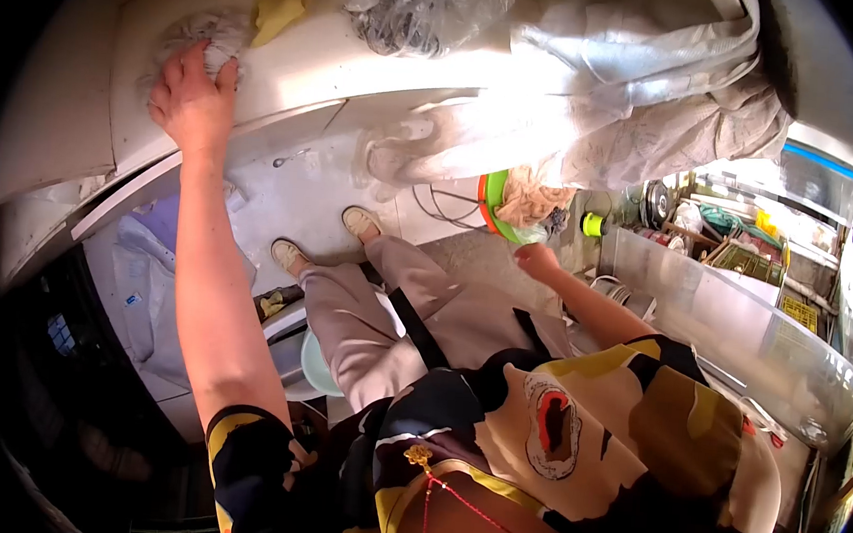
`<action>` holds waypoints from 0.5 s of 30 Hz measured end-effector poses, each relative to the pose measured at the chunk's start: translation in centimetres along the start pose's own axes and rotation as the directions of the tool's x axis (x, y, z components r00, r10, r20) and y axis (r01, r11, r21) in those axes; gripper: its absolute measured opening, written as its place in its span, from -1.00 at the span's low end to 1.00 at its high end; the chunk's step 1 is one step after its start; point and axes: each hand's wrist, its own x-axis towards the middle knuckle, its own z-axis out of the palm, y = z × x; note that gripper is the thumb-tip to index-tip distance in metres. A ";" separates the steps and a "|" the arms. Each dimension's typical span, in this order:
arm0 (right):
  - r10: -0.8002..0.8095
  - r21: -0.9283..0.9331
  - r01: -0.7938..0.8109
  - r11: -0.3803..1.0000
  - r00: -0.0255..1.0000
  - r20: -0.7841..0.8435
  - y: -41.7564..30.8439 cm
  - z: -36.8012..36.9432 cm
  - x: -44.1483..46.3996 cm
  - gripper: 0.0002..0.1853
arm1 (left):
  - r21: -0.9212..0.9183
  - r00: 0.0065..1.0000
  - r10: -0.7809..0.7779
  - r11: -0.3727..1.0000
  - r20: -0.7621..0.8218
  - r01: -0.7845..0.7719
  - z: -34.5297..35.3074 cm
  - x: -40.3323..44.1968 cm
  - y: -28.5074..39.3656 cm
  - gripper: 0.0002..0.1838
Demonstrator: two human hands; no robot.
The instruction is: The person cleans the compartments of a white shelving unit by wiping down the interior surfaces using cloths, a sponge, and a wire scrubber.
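Note:
At the upper left, my left hand (196,103) reaches out over the pale worktop, its fingers curled over a crumpled whitish bundle (226,38) that looks like cloth or thin plastic. A yellow cloth or sponge (279,14) lies just beside that bundle. Lower down on the right, my right hand (539,262) is closed at the edge of a round container with a green and orange rim (493,200). What its fingers hold, if anything, is hidden. Brown crumpled fabric (532,197) fills the container.
A clear plastic bag with dark contents (432,11) and a large whitish sack (646,149) lie along the worktop (312,67). To the right stands a long clear bin (734,311), with a cluttered shelf behind it. A light green basin (321,363) is beside my legs.

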 end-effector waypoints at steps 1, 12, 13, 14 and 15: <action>0.029 -0.009 -0.030 1.000 0.999 -0.045 2.1 0.5 0.5 -0.70 | -0.002 1.000 0.008 1.000 0.014 -0.008 0.1 -0.3 -0.1 -0.49; 0.435 -0.101 -0.448 0.888 0.891 -0.130 10.0 -0.2 7.1 -0.58 | 0.048 0.987 0.119 0.992 -0.105 -0.115 0.7 -0.2 -1.0 -0.49; 0.416 -0.121 -0.432 0.894 0.899 -0.137 10.5 -0.2 7.4 -0.57 | 0.050 0.989 0.110 0.993 -0.101 -0.106 0.8 -0.2 -1.0 -0.49; 0.413 -0.133 -0.429 0.893 0.901 -0.131 10.8 0.0 7.9 -0.57 | 0.035 0.987 0.119 0.993 -0.109 -0.116 0.9 -0.3 -1.2 -0.48; 0.372 -0.089 -0.383 0.919 0.920 -0.122 11.1 0.2 8.5 -0.58 | 0.017 0.985 0.130 0.991 -0.117 -0.129 0.9 -0.3 -1.2 -0.48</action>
